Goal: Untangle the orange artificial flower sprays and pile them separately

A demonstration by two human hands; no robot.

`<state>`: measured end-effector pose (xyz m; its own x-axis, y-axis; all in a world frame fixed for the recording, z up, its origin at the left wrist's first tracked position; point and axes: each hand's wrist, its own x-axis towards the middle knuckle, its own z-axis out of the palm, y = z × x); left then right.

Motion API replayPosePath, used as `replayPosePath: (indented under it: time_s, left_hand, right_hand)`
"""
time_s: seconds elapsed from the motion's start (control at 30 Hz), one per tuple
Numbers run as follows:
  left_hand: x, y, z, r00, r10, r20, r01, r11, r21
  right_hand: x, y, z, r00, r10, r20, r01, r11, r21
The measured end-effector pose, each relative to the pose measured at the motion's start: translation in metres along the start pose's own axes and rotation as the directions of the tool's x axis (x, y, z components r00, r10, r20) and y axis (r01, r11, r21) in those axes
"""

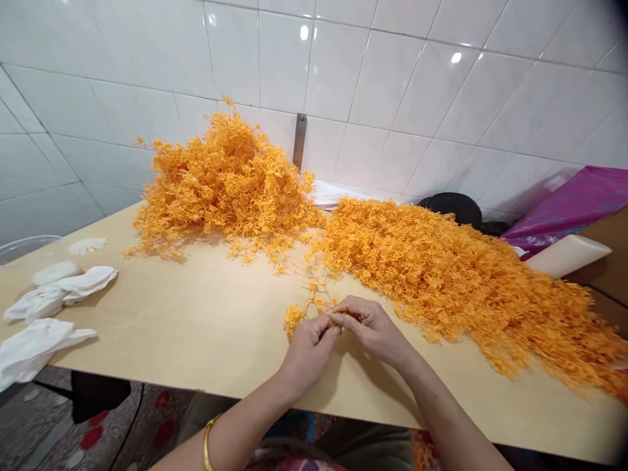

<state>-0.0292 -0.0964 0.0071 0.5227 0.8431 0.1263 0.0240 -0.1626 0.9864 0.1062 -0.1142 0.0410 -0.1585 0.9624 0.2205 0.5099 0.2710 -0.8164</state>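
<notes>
Near the table's front edge, my left hand (313, 343) and my right hand (375, 327) meet, fingertips pinched together on an orange artificial flower sprig (294, 318). Its fluffy orange blossoms show to the left of and above my fingers, with thin stems running between them. The part inside my fingers is hidden. Behind my hands, at the back left, rises a tall heap of orange artificial flowers (220, 183). Another long, flatter heap of orange flowers (456, 281) spreads along the right side of the table.
White gloves (42, 343) lie at the table's (210, 314) left edge, close to a white flower-shaped piece (87, 246). At the right back are a black round object (454, 208), a purple bag (564, 203) and a cream roll (569, 255). A tiled wall (383, 85) stands behind.
</notes>
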Motion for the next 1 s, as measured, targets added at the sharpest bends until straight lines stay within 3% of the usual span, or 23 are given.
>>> replayPosePath:
  time_s: [0.17, 0.27, 0.33, 0.4, 0.43, 0.47, 0.57, 0.63, 0.7, 0.77, 0.83, 0.93, 1.0]
  left_hand:
    - [0.002, -0.001, -0.001, 1.000, 0.002, -0.003, -0.002, 0.999, 0.041]
    - [0.001, -0.002, -0.001, 1.000, -0.011, -0.014, 0.012, 0.998, 0.060]
    - [-0.001, -0.002, -0.002, 1.000, -0.014, -0.010, 0.015, 0.996, 0.085]
    - [-0.003, -0.001, -0.002, 1.000, -0.019, -0.011, 0.020, 0.996, 0.092]
    - [-0.003, -0.001, -0.002, 1.000, -0.023, -0.013, 0.024, 0.996, 0.090]
    - [-0.003, -0.001, -0.001, 0.999, -0.029, -0.018, 0.031, 0.996, 0.090]
    - [-0.002, -0.002, 0.001, 0.999, -0.031, -0.026, 0.034, 0.989, 0.141]
    - [-0.001, -0.004, 0.003, 0.999, -0.016, -0.028, 0.021, 0.980, 0.198]
    - [-0.001, -0.006, 0.004, 1.000, 0.002, -0.026, 0.005, 0.970, 0.244]
    - [-0.001, -0.007, 0.005, 1.000, 0.014, -0.022, -0.007, 0.960, 0.279]
    - [-0.002, -0.008, 0.005, 1.000, 0.024, -0.011, -0.020, 0.950, 0.310]
    - [-0.003, -0.007, 0.006, 0.999, 0.043, 0.010, -0.044, 0.936, 0.349]
    - [-0.003, -0.007, 0.006, 0.998, 0.055, 0.015, -0.056, 0.932, 0.359]
  right_hand:
    - [0.002, 0.002, 0.023, 0.954, 0.014, -0.298, -0.049, 0.993, -0.108]
    - [0.005, 0.006, 0.020, 0.896, 0.049, -0.440, -0.105, 0.989, -0.104]
    - [0.008, 0.010, -0.003, 0.776, 0.083, -0.626, -0.167, 0.983, -0.077]
    - [0.008, 0.014, -0.037, 0.590, 0.120, -0.798, -0.248, 0.968, -0.038]
    - [0.007, 0.015, -0.055, 0.553, 0.069, -0.830, -0.293, 0.949, -0.117]
    - [0.006, 0.015, -0.071, 0.550, 0.010, -0.835, -0.359, 0.906, -0.225]
    - [-0.002, 0.016, -0.101, 0.624, -0.073, -0.778, -0.553, 0.662, -0.506]
    - [-0.007, 0.019, -0.103, 0.662, -0.103, -0.742, -0.625, 0.471, -0.623]
    - [-0.009, 0.023, -0.095, 0.675, -0.150, -0.722, -0.642, 0.361, -0.676]
    - [-0.009, 0.024, -0.082, 0.695, -0.172, -0.698, -0.593, 0.413, -0.692]
    - [-0.007, 0.020, -0.064, 0.760, -0.109, -0.640, -0.463, 0.602, -0.651]
    - [0.000, 0.013, -0.034, 0.918, 0.158, -0.364, -0.291, 0.892, -0.347]
    - [0.006, 0.011, -0.014, 0.945, 0.282, -0.168, -0.303, 0.946, -0.114]
